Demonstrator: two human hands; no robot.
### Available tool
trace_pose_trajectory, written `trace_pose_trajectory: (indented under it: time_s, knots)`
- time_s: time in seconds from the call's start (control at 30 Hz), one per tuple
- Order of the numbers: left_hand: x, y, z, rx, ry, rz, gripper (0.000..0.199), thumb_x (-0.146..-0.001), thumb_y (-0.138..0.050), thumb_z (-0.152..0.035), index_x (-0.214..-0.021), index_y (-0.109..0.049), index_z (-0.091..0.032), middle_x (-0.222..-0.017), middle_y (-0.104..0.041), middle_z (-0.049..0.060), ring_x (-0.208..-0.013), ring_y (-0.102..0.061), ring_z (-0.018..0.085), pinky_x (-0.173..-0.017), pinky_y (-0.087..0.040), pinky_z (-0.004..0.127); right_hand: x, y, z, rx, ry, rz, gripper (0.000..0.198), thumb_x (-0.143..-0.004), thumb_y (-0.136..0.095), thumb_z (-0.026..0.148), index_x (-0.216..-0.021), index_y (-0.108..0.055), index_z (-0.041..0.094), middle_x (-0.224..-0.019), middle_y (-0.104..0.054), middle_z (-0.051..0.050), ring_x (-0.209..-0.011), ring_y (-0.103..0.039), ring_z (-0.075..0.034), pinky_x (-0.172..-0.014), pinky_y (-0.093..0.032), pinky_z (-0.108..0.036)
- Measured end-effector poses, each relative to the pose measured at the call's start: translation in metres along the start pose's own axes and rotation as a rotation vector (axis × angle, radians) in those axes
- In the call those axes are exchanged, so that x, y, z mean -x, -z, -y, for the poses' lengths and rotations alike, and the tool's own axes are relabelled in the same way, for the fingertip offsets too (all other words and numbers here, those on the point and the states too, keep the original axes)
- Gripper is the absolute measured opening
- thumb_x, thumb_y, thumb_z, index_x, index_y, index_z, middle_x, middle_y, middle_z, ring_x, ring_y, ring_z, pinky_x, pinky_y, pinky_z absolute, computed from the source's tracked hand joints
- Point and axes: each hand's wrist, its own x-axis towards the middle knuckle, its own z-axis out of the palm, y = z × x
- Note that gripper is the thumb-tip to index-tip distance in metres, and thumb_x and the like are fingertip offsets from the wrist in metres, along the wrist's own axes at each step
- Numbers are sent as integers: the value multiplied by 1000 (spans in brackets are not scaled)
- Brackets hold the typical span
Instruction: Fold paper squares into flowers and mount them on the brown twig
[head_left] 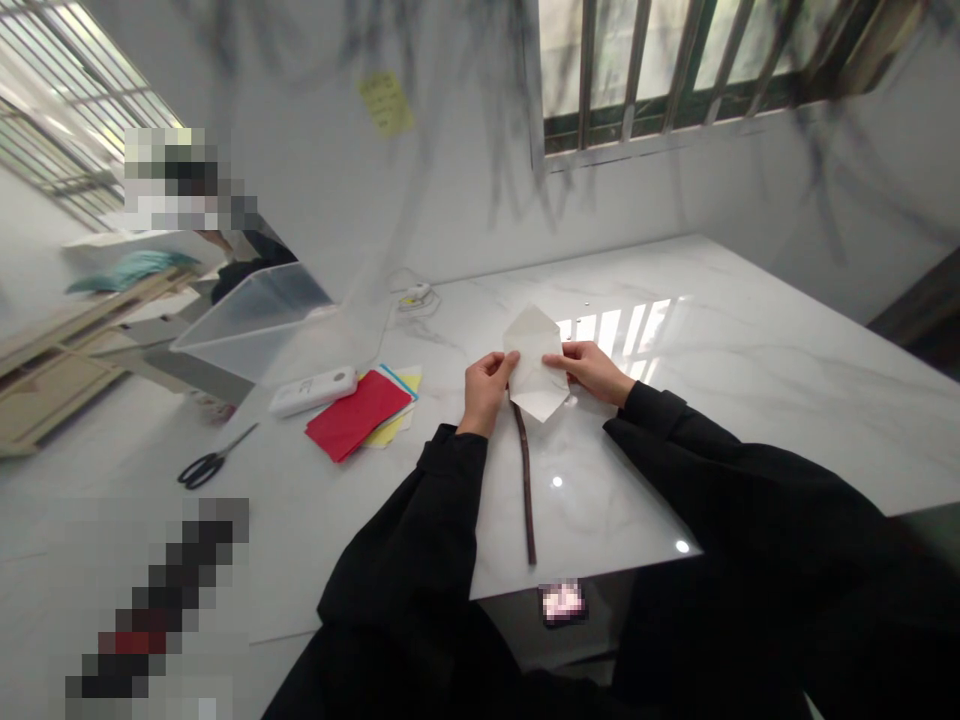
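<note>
A piece of white paper (534, 350), folded with pointed ends at top and bottom, is held up above the table. My left hand (489, 390) pinches its left edge, thumb on the front. On the opposite edge, my right hand (592, 368) grips the paper between thumb and fingers. Below the paper, a thin dark brown stick (526, 490) lies on the table, pointing toward the front edge; its upper end is hidden behind the paper and my left hand.
Red paper (358, 415) lies over yellow and blue sheets at the left, beside a white oblong device (313, 391). Black-handled scissors (204, 468) rest farther left. A clear plastic bin (255, 320) stands behind them. A white cable (416, 295) lies near the wall. Another person (251, 255) is at the far left.
</note>
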Motion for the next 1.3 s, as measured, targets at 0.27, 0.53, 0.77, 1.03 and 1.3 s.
trace_pose_trajectory:
  time_s: [0.27,0.53,0.77,1.03,1.3]
  knots:
    - [3,-2,-4,-33,-30,-5,41,-67,-86,-51,-73,-65,-17,-69,-65,0,-60,-53,11,-57,-41,24,4,-1,5,87,1,-1,46,-76,-81,55,-93,-77,13,-79,-72,-6,-58,-53,-11,-54,-40,-26]
    - [3,-3,-3,-42,-43,2,40,-68,-86,-51,-71,-66,-17,-67,-65,0,-60,-54,11,-57,-42,24,4,-2,6,87,-8,-7,47,-74,-82,55,-93,-78,13,-81,-74,-6,-61,-56,-13,-54,-41,-26]
    - [2,-2,-2,-52,-29,3,48,-72,-80,-65,-72,-69,-17,-63,-62,2,-63,-58,15,-56,-45,26,5,-4,11,85,-6,-36,44,-73,-83,53,-88,-77,12,-77,-72,-5,-59,-53,-12,-53,-39,-25]
    - [0,0,2,-53,-33,-36,48,-73,-79,-65,-74,-71,-17,-65,-63,2,-67,-60,17,-59,-49,28,7,-5,14,133,6,-31,45,-74,-82,54,-89,-77,12,-75,-71,-4,-58,-51,-11,-52,-37,-24]
    - [5,-5,-4,-68,-68,4,40,-71,-84,-54,-73,-69,-17,-69,-66,1,-62,-57,13,-58,-45,25,8,-6,14,73,-31,-39,44,-69,-88,53,-82,-78,11,-82,-76,-9,-65,-63,-16,-56,-47,-26]
